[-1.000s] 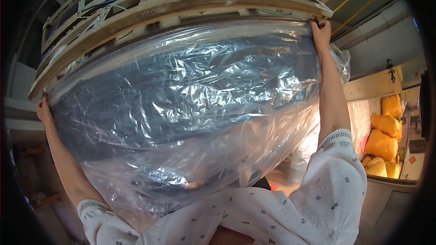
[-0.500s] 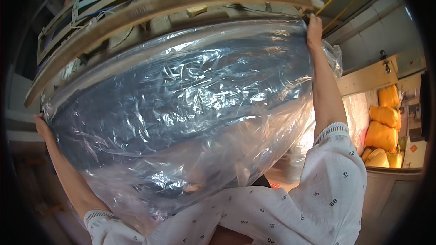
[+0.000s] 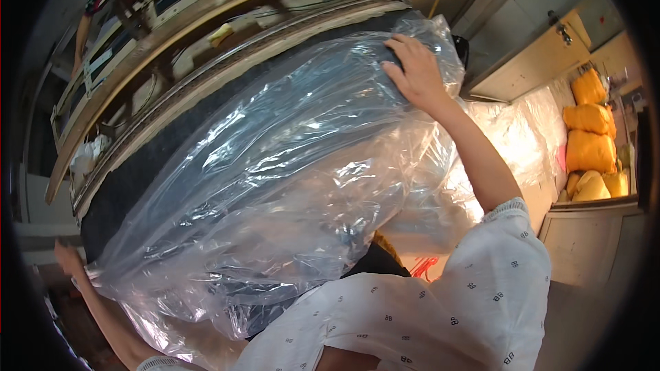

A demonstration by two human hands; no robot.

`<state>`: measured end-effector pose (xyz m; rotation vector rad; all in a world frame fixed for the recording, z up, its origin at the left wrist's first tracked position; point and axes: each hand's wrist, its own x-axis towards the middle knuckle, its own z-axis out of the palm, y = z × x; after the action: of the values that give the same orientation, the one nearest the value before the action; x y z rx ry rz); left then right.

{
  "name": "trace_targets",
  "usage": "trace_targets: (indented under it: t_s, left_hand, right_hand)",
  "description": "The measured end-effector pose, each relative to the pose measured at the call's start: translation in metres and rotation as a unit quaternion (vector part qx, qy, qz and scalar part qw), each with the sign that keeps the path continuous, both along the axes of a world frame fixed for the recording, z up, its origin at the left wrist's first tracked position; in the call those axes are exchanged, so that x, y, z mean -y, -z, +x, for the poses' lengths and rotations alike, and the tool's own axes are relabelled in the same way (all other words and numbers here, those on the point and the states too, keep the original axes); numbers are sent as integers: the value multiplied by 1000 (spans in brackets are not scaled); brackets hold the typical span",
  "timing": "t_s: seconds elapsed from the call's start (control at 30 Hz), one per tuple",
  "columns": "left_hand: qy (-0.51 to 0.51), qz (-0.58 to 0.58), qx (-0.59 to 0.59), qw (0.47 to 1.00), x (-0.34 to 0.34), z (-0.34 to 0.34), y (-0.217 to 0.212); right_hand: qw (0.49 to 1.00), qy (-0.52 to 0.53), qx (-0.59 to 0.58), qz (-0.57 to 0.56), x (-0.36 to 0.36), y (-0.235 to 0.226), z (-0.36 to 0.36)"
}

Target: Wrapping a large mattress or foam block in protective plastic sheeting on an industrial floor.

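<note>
A large clear plastic sheet (image 3: 275, 165), wrinkled and shiny, lies loosely over a dark surface (image 3: 130, 185) and drapes toward my body. My right hand (image 3: 418, 74) rests on the sheet near its far right corner, fingers stretched forward and thumb apart. At the left, my left hand (image 3: 69, 259) is beside the sheet's gathered left edge. Motion smears its fingers, so whether they pinch the plastic does not show. Between the sheet's far edge and a long pale strip (image 3: 254, 51), a band of the dark surface shows uncovered.
Beyond the strip runs a long curved wooden rail (image 3: 206, 10) with frame bars behind it. A yellow scrap (image 3: 221, 33) sits between them. Another person's arm (image 3: 82, 38) shows at the far left. Yellow bundles (image 3: 590, 150) are stacked at the right, near a wooden board (image 3: 529, 62).
The sheet's far edge has come away from the strip toward me, baring the dark surface. My right hand moved nearer and left, its fingers spreading; my left hand moved lower.
</note>
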<state>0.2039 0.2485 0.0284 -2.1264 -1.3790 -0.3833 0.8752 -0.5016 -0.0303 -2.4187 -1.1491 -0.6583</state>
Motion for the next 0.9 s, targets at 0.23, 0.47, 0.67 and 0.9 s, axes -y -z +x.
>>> trace_targets:
  t_s: [0.23, 0.47, 0.67, 0.9]
  left_hand:
    - [476, -349, 142, 795, 419, 408, 8]
    - [460, -440, 287, 716, 440, 406, 32]
    - [353, -304, 342, 816, 318, 203, 50]
    - [350, -245, 213, 879, 331, 78, 10]
  right_hand:
    - [998, 44, -16, -37, 28, 7, -4]
    - [974, 203, -65, -76, 28, 14, 55]
    - [987, -71, -50, -133, 2, 2, -40]
    - [976, -155, -44, -144, -28, -12, -109]
